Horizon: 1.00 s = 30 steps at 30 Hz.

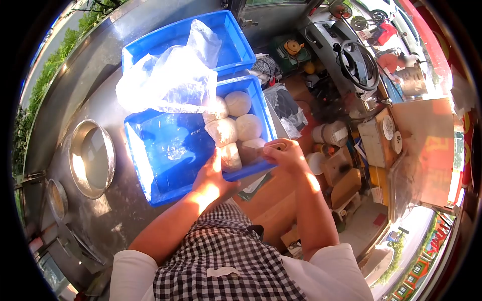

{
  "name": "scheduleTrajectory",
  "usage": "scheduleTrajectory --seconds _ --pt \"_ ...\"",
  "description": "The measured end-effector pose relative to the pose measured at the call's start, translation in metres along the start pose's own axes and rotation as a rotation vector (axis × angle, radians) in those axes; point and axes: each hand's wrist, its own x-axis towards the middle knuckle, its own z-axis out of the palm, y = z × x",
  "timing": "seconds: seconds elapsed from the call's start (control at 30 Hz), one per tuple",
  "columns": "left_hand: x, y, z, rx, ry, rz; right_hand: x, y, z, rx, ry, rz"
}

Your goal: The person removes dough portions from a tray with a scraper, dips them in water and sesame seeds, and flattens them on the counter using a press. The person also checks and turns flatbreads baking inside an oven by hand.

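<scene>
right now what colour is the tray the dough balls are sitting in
Bright blue. The tray holding the dough balls shows best in the head view, the only view.

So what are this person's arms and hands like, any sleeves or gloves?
Both hands, left and right, are bare: no gloves, and no rings or watch that show. The forearms are bare too. White short sleeves end near the elbows, under a black-and-white checked apron.

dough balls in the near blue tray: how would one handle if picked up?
The dough balls look soft and rounded, so one would probably deform under a squeeze. Their pale, floury look suggests little sticking. They sit packed together against the blue tray wall, so rolling seems unlikely until lifted out.
</scene>
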Motion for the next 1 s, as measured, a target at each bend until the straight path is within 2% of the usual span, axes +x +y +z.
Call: scheduleTrajectory --seconds 0.1,0.13,0.17,0.27,0.33,0.37,0.4,0.47,0.5,0.6,0.73,0.8,0.97,1.0 --pt "-0.003 0.003 -0.002 0.012 0.064 0.050 -0.019 -0.028 0.018 -0.006 -0.021 0.101" --pt "-0.001 0.003 -0.006 -0.167 0.047 0.033 -0.027 -0.039 0.025 -0.027 -0.019 0.143" --pt "0.004 0.002 -0.012 -0.347 0.031 0.013 -0.016 -0.013 0.026 0.092 -0.070 0.067" --pt "0.012 -0.030 -0.014 -0.457 0.159 -0.066 -0.031 -0.009 0.050 0.000 -0.064 -0.043" --pt "0.002 -0.025 -0.032 -0.484 0.241 -0.110 -0.045 -0.009 0.064 0.014 -0.067 -0.198" --pt "-0.009 -0.019 -0.043 -0.689 0.194 -0.214 -0.050 -0.010 0.070 0.089 -0.072 -0.195" --pt "-0.022 -0.014 -0.060 -0.830 0.159 -0.157 -0.061 -0.022 0.078 0.165 -0.075 -0.191" --pt "-0.034 -0.017 -0.077 -1.230 0.167 -0.263 -0.074 -0.041 0.084 0.099 -0.059 -0.231" --pt "-0.030 -0.047 -0.074 -1.344 0.155 -0.250 -0.076 -0.046 0.084 0.089 -0.058 -0.256" --pt "-0.054 -0.070 -0.101 -1.626 0.182 -0.143 -0.078 -0.055 0.087 0.127 -0.054 -0.351" --pt "-0.094 -0.086 -0.164 -1.733 0.275 -0.042 -0.078 -0.053 0.101 0.197 -0.046 -0.354" --pt "-0.107 -0.122 -0.192 -1.746 0.394 0.031 -0.081 -0.046 0.116 0.201 -0.049 -0.345" --pt "-0.125 -0.215 -0.256 -1.586 0.799 -0.072 -0.091 -0.038 0.164 0.206 -0.080 -0.322" --pt "-0.127 -0.230 -0.267 -1.421 0.844 -0.126 -0.095 -0.036 0.175 0.209 -0.081 -0.303"
